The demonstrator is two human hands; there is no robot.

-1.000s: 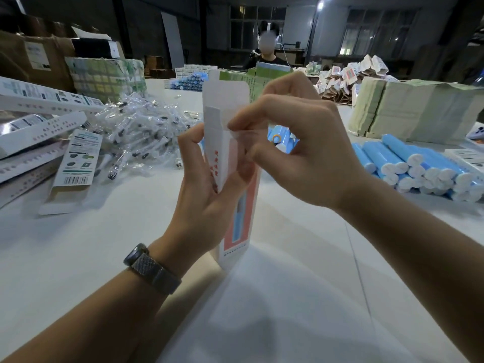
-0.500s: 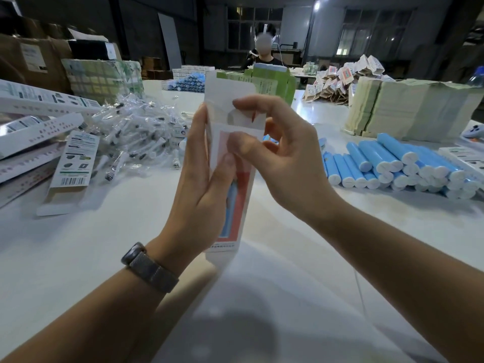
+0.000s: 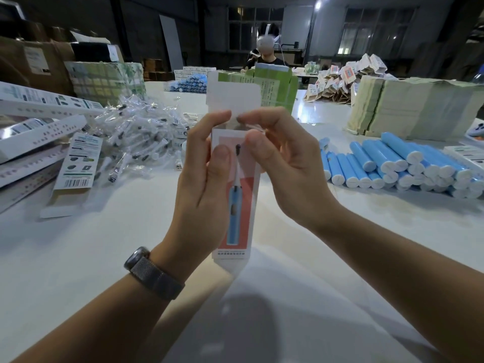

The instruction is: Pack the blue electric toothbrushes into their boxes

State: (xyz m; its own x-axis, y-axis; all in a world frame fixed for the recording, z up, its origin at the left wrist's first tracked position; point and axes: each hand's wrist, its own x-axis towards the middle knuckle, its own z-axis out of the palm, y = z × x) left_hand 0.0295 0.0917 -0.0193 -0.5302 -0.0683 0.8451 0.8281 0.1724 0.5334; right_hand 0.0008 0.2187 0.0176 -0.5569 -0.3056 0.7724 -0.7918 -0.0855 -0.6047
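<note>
The left hand [image 3: 201, 179] still grips the upright box [image 3: 237, 218], now turned print-side to the camera. Right of it, the right hand [image 3: 285, 166] pinches the top flap [image 3: 233, 100]; the box looks ready for filling. Blue toothbrushes [image 3: 392, 163] lie farther right.

A heap of clear plastic sachets [image 3: 136, 134] lies toward the left side of the white tabletop [image 3: 86, 247]. Behind it, at the far left edge, stand brown cartons [image 3: 34, 64] and a green-printed wrapped bundle [image 3: 104, 79]. Tall stacks of pale green leaflets [image 3: 419, 111] rise near the far right edge. A person [image 3: 265, 55] sits beyond the far edge.
</note>
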